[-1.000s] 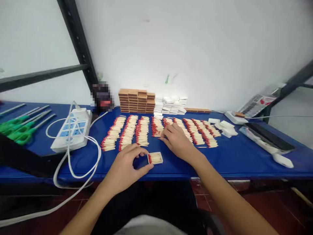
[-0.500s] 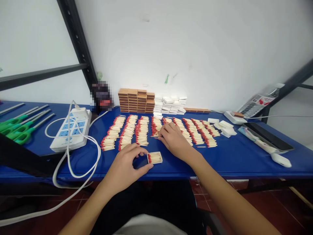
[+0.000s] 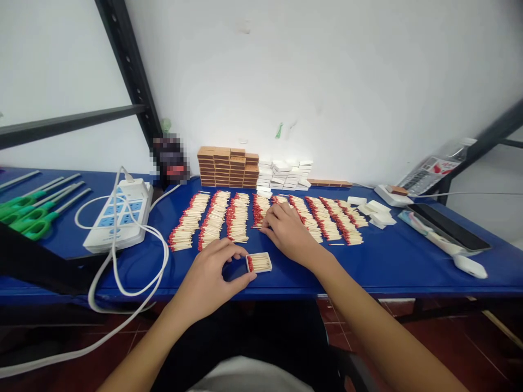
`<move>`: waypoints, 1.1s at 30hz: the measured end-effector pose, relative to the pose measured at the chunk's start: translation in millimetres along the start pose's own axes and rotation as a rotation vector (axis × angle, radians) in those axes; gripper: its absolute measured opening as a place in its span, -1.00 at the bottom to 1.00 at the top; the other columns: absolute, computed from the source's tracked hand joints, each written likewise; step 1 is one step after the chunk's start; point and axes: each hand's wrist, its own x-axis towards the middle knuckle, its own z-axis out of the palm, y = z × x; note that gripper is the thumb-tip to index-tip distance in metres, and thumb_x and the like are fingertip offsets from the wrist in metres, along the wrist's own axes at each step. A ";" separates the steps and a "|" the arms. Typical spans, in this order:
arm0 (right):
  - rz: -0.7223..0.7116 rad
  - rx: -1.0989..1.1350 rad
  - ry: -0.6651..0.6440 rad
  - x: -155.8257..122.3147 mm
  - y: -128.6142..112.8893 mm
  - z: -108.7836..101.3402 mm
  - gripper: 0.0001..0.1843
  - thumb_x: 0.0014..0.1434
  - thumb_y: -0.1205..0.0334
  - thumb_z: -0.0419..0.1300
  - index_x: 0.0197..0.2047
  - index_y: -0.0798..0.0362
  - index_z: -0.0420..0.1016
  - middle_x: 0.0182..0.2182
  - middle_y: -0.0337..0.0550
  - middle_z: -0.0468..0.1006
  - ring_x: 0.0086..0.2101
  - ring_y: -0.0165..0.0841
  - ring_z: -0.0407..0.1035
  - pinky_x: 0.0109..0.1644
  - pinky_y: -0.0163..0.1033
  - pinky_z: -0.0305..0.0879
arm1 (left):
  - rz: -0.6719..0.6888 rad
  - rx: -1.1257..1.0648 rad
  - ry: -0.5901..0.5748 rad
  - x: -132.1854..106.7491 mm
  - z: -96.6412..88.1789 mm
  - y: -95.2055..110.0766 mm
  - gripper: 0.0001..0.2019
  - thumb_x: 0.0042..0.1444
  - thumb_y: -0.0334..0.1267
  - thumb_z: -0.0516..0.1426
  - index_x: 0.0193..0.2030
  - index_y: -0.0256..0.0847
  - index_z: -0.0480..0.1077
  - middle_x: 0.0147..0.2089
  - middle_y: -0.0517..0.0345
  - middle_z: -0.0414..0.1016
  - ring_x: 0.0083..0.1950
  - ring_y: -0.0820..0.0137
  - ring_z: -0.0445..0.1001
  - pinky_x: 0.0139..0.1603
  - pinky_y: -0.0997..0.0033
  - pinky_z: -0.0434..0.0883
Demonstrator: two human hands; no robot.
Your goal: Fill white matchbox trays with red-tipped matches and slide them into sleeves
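A small white matchbox tray (image 3: 265, 268) lies on the blue tabletop, partly filled with red-tipped matches (image 3: 259, 261). My left hand (image 3: 212, 272) grips the tray's left end between thumb and fingers. Beyond it, my right hand (image 3: 288, 231) reaches to the rows of loose matches, fingertips drawn together at the lower end of a middle row (image 3: 260, 209). Whatever sits between those fingertips is hidden. More slanting rows of matches spread to the left (image 3: 214, 220) and to the right (image 3: 343, 220) of this hand.
Brown matchboxes (image 3: 227, 169) are stacked by the wall, beside a pile of white trays (image 3: 281, 177). Loose white trays (image 3: 378, 212) lie right of the rows. A power strip (image 3: 118, 218) with white cables and green-handled tools (image 3: 36, 220) are left; a phone (image 3: 447, 226) and bottle (image 3: 437, 166) are right.
My right hand has shifted very slightly left and toward me at the match row. My left hand and the tray stay in place.
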 end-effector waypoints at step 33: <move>-0.009 0.136 0.037 -9.2 -0.7 -2.4 -0.93 0.49 0.31 0.23 -0.11 0.06 0.53 -0.06 0.05 0.53 0.02 -0.08 0.31 0.20 0.06 0.34 | -0.001 0.007 0.004 -0.2 -0.6 1.4 -0.82 0.26 -0.19 0.41 -0.04 -0.06 0.59 -0.10 0.16 0.59 -0.06 0.26 0.58 0.02 0.24 0.48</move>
